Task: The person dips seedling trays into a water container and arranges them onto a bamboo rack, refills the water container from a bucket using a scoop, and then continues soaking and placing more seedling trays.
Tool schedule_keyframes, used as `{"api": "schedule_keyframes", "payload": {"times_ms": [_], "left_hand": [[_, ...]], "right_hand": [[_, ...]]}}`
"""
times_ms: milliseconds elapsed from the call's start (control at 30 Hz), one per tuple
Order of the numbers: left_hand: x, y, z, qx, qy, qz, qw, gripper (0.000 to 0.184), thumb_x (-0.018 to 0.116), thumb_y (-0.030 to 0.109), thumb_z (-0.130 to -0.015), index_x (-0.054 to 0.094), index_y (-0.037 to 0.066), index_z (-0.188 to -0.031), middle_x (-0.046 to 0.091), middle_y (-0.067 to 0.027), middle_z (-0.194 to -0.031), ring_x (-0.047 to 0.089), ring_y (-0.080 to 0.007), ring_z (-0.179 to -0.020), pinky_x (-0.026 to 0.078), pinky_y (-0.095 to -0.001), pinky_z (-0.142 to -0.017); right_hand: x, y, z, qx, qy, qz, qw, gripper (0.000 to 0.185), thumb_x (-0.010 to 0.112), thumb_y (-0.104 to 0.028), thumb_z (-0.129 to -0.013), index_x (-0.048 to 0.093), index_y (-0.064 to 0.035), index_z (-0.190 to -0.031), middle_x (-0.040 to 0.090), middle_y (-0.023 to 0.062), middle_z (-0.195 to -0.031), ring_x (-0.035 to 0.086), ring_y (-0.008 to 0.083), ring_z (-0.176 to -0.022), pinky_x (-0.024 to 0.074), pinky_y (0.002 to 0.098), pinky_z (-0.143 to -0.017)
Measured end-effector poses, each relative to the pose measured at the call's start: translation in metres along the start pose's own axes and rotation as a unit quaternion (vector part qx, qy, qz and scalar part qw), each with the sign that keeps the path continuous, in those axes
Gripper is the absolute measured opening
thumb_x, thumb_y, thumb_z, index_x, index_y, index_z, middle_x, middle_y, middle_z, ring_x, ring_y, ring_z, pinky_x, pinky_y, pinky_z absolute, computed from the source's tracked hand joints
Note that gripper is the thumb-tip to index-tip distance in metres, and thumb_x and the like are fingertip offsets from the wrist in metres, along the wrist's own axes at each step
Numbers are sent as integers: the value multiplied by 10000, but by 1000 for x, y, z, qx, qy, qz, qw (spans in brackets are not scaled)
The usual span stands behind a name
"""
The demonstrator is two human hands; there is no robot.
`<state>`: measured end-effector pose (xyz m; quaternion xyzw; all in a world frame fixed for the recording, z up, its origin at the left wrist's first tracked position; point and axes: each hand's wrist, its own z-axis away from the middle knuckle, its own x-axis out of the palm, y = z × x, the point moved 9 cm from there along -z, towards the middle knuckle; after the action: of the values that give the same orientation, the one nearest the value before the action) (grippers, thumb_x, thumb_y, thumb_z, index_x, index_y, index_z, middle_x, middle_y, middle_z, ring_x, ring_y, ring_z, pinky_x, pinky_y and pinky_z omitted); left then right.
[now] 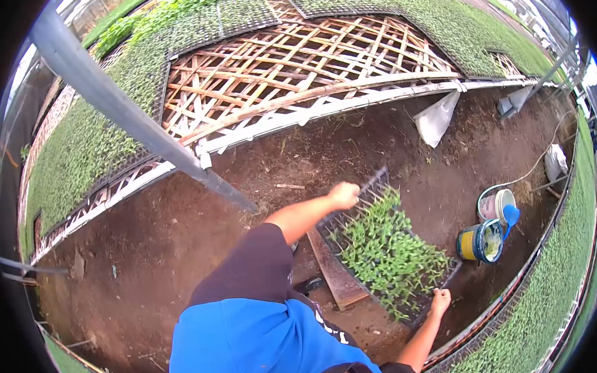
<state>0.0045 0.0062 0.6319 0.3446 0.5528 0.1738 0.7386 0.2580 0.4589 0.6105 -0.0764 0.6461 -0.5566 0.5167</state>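
Observation:
A dark seedling tray full of leafy green seedlings hangs tilted above the dirt floor. My left hand is closed at the tray's upper left end, where several cells show no leaves. At the lower right edge, my right hand is closed on the tray's rim. Below and left of the tray lies a wooden board, partly covered by it.
A slatted wooden bench bears more seedling trays. A grey post slants at the left. Two buckets, a blue scoop and a hose are right. Another seedling bench borders the path.

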Motion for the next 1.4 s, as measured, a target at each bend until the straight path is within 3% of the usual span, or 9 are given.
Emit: {"api": "schedule_keyframes", "payload": {"times_ms": [167, 267, 500, 667, 733, 1100, 1233, 1300, 1400], "left_hand": [[-188, -16, 28, -36, 96, 99, 990, 188, 625, 212, -653, 538, 49, -688, 523, -37, -624, 460, -101, -606, 379, -274, -546], [-292, -45, 33, -33, 196, 104, 974, 215, 632, 207, -631, 527, 24, -668, 517, -57, -583, 443, -134, -541, 381, -300, -532], [-517, -109, 55, -182, 358, -76, 913, 274, 626, 274, -651, 596, 70, -831, 605, -108, -771, 577, -226, -746, 428, -333, -678], [-633, -248, 37, -326, 392, -169, 844, 315, 611, 336, -674, 578, 69, -837, 594, -122, -824, 563, -252, -797, 421, -348, -706], [-654, -289, 41, -398, 331, -175, 838, 352, 536, 320, -676, 578, 111, -956, 550, -136, -1026, 523, -277, -965, 409, -366, -816], [-700, -511, 104, -452, 463, 8, 762, 297, 661, 262, -664, 471, 34, -652, 500, -68, -601, 443, -165, -543, 364, -322, -530], [-678, -522, 109, -478, 435, 19, 763, 228, 637, 212, -687, 507, 25, -704, 520, -73, -635, 471, -163, -578, 381, -310, -567], [-662, -558, 116, -469, 434, 59, 767, 215, 631, 191, -692, 540, 16, -777, 549, -86, -701, 505, -173, -639, 399, -306, -612], [-656, -574, 120, -468, 414, 12, 781, 219, 626, 178, -687, 540, 22, -814, 571, -106, -747, 540, -235, -695, 409, -338, -642]], "right_hand": [[-42, -188, -34, -162, -24, 14, 986, 238, 499, -89, -769, 309, -101, -625, 249, -46, -613, 233, 61, -568, 216, 221, -493], [-2, -326, -46, -253, -61, -35, 965, 224, 499, -115, -798, 328, -85, -656, 271, -40, -636, 263, 64, -596, 247, 218, -523], [200, -598, -65, -400, -166, -75, 898, 198, 536, -121, -757, 392, -54, -640, 330, -41, -604, 293, 56, -576, 263, 222, -516], [388, -729, -70, -439, -237, -82, 863, 226, 573, -170, -720, 422, -45, -608, 387, -22, -570, 340, 78, -544, 300, 245, -507], [447, -762, -65, -440, -246, -55, 862, 228, 587, -183, -706, 437, -39, -613, 410, -8, -565, 362, 87, -540, 317, 249, -509], [766, -806, -103, -286, -395, -21, 873, 173, 590, -181, -708, 480, -51, -683, 437, -22, -621, 384, 79, -577, 313, 235, -534], [815, -763, -125, -262, -347, 98, 895, 159, 571, -197, -726, 518, -52, -760, 517, 1, -696, 468, 107, -652, 364, 246, -605], [851, -726, -157, -258, -412, 72, 871, 106, 552, -156, -744, 542, -68, -803, 544, 4, -749, 486, 121, -677, 382, 258, -630], [851, -717, -148, -109, -511, -32, 852, 140, 553, -106, -755, 537, -77, -891, 559, 16, -810, 516, 116, -704, 415, 261, -626]]}}
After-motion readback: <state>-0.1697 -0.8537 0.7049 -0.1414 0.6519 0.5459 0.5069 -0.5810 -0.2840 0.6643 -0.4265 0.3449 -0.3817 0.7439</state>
